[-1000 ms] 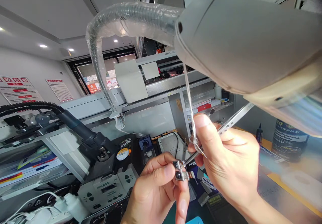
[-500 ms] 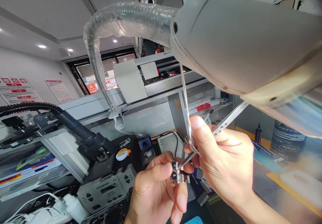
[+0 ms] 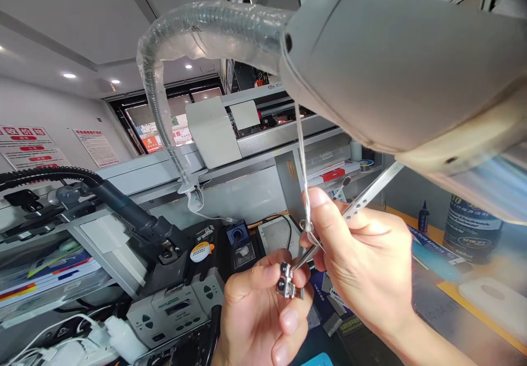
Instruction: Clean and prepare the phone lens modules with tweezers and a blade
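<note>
Between the thumb and fingers of my left hand (image 3: 263,305) is a small dual-lens camera module (image 3: 285,285), its two dark lenses facing left and its metal bracket pointing down to the right. My right hand (image 3: 366,262) is closed around silver tweezers (image 3: 367,195) with a row of holes along the shank. Their tips touch or lie right at the module's upper right side; the exact contact is too small to tell. A pale cord (image 3: 303,168) hangs from the lamp, and its looped end passes by my right thumb and the tweezers.
A large lamp head (image 3: 395,64) on a plastic-wrapped gooseneck (image 3: 206,28) hangs above my hands. A white control unit (image 3: 175,308) and white plugs (image 3: 121,338) stand at lower left. To the right are a dark can (image 3: 471,229) and a small bottle (image 3: 423,217).
My left hand has turned the camera module slightly and shifted it a little left. My right hand with the tweezers has moved slightly left, the tips staying at the module.
</note>
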`<act>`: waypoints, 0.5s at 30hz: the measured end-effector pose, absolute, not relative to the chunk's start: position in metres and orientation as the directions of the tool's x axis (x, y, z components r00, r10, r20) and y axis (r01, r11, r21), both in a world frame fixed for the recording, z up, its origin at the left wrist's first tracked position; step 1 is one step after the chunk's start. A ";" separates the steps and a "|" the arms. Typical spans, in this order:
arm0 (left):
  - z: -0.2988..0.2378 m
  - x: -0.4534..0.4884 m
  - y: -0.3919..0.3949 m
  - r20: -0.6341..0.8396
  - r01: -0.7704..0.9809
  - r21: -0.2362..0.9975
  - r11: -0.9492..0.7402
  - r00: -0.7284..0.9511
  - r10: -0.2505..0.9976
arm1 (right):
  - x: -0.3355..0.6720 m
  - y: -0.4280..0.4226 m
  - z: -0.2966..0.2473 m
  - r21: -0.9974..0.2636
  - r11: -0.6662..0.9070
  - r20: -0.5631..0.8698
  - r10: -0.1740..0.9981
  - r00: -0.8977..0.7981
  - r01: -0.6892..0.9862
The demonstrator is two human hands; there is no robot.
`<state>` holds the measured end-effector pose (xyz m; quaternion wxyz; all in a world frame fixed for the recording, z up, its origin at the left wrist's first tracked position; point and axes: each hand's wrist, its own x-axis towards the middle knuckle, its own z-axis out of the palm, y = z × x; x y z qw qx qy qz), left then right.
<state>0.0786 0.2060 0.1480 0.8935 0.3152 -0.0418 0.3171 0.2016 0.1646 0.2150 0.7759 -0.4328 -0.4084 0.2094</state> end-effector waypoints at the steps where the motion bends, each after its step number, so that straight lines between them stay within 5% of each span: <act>1: 0.147 0.080 0.206 0.272 -0.587 0.537 0.606 0.800 0.534 | 0.201 0.164 0.216 -0.843 0.538 0.451 0.685 0.572 0.022; 11: 0.137 0.090 0.210 0.246 -0.630 0.466 0.621 0.766 0.593 | 0.211 0.175 0.209 -0.883 0.458 0.411 0.859 0.304 -0.102; 15: 0.131 0.089 0.218 0.249 -0.646 0.425 0.634 0.757 0.604 | 0.208 0.179 0.205 -0.898 0.408 0.336 0.878 0.340 -0.165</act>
